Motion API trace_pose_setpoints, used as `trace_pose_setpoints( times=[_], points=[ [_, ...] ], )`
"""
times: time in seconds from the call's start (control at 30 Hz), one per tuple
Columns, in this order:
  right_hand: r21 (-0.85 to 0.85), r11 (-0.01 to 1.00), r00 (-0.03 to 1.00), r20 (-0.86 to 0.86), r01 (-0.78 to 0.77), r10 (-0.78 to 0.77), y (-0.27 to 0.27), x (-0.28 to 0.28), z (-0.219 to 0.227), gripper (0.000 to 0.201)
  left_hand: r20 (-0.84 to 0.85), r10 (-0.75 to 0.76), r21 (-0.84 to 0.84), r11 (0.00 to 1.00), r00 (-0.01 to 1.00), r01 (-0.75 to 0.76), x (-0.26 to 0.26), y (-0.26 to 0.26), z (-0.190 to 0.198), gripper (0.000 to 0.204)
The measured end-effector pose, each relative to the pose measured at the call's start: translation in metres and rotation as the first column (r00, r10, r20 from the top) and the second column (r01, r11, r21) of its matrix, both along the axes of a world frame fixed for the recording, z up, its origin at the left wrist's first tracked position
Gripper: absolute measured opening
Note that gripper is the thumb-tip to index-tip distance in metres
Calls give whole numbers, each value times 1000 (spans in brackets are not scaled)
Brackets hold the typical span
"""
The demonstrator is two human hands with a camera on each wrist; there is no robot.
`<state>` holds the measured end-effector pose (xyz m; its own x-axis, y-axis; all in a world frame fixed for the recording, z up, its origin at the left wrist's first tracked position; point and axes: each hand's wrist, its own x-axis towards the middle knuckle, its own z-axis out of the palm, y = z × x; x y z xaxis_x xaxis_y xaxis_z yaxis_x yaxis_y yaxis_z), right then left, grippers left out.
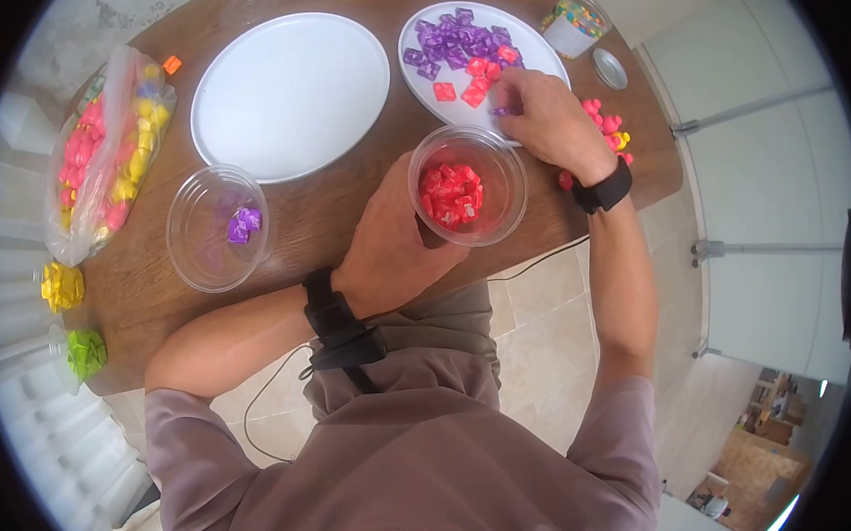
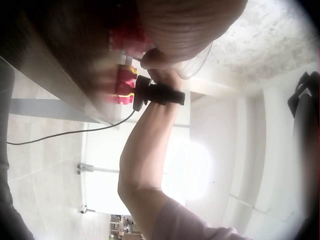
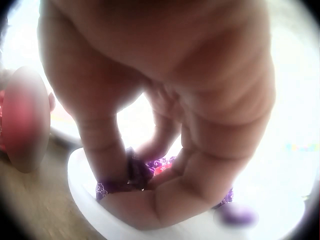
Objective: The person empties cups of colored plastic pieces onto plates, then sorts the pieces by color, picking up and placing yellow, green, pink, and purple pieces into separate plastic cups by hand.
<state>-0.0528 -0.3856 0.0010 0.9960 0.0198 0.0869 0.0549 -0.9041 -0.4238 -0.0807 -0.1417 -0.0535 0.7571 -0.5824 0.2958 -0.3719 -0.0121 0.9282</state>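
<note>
My left hand (image 1: 394,236) grips a clear plastic cup (image 1: 507,188) with red wrapped candies (image 1: 451,193) in it, held beside the right-hand plate. My right hand (image 1: 549,119) is over the near right part of that white plate (image 1: 539,57); its thumb and fingers pinch a purple wrapped candy (image 1: 506,110), seen also in the right wrist view as a purple wrapper (image 3: 140,170). Purple candies (image 1: 454,39) are heaped on the plate, with several red-pink ones (image 1: 474,95) near the hand. In the left wrist view the left hand (image 2: 192,25) covers much of the cup.
An empty white plate (image 1: 291,94) lies left of centre. A clear cup (image 1: 185,227) with purple candies stands nearer. At the left are a bag (image 1: 117,148) and yellow (image 1: 62,287) and green (image 1: 85,353) candies; at the right, a jar (image 1: 576,25), a lid (image 1: 609,68) and pink pieces (image 1: 610,126).
</note>
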Motion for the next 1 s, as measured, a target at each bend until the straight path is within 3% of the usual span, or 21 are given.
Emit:
trace_pose_setpoints(
  times=[0.13, 0.2, 0.33, 0.37, 0.4, 0.43, 0.47, 0.5, 0.57, 0.6, 0.67, 0.73, 0.77, 0.83, 0.87, 0.9, 0.93, 1.0],
  points=[
    [12, 999, 998, -48, 36, -35, -1, -1, 10, 11, -17, 0, 11, 1000, 1000, 0, 0, 0, 0, 80],
    [-21, 1000, 1000, 27, -14, 15, -5, -3, 11, 10, 10, 1, -14, 1000, 1000, -1, 1, -1, -3, 80],
    [85, 996, 999, -33, 37, -35, -15, -7, 9, 12, 52, 93, -62, 994, 994, -90, 0, -1, -7, 79],
    [185, 983, 1000, 18, 2, -6, -22, -6, 6, 14, 39, 70, -59, 996, 997, -68, 0, -3, -8, 79],
    [165, 986, 999, 53, -16, 7, -20, -7, 13, 16, 28, 42, -55, 998, 999, -40, 0, -2, -11, 79],
    [338, 939, 998, -13, 55, -54, -13, -7, 20, 16, 29, 80, -39, 996, 996, -79, 1, -4, -12, 79],
    [399, 916, 998, 5, 52, -58, 4, -8, 34, 16, 60, 79, -101, 992, 995, -73, 1, -7, -13, 78],
    [461, 887, 999, 25, 26, -42, 20, -11, 46, 14, 92, 71, -162, 985, 993, -56, 0, -6, -14, 78],
    [545, 835, 993, 118, -79, 17, 59, -16, 63, 12, 91, 74, -127, 990, 993, -62, 1, -4, -11, 72],
    [548, 832, 993, 116, -85, 25, 79, -18, 72, 12, 91, 75, -112, 992, 993, -65, 0, -5, -12, 70],
    [553, 803, 974, 100, -225, 204, 117, -21, 87, 19, 93, 73, -91, 994, 993, -65, 1, -3, -10, 67],
    [531, 804, 956, 43, -269, 291, 146, -14, 94, 18, -110, -57, 29, 998, 992, 61, 3, 0, -5, 65],
    [509, 803, 928, -18, -311, 371, 158, -9, 95, 17, -112, -57, 30, 998, 992, 61, 1, 1, -12, 65],
    [442, 809, 900, -7, -389, 436, 180, 2, 90, 16, -255, -319, -408, 891, 913, 198, -4, 2, -26, 53],
    [371, 806, 868, 0, -461, 497, 189, 6, 86, 15, -256, -317, -409, 891, 913, 195, -8, -3, -27, 53],
    [369, 805, 866, -2, -464, 500, 197, 10, 81, 15, -394, -497, -692, 714, 773, 107, -10, -13, -24, 51],
    [329, 794, 850, 50, -510, 525, 204, 12, 73, 14, -426, -688, -874, 480, 587, -72, -12, -21, -23, 49],
    [222, 792, 822, 176, -569, 541, 211, 16, 59, 16, -376, -691, -902, 425, 617, -74, -12, -27, -22, 48]
  ],
)
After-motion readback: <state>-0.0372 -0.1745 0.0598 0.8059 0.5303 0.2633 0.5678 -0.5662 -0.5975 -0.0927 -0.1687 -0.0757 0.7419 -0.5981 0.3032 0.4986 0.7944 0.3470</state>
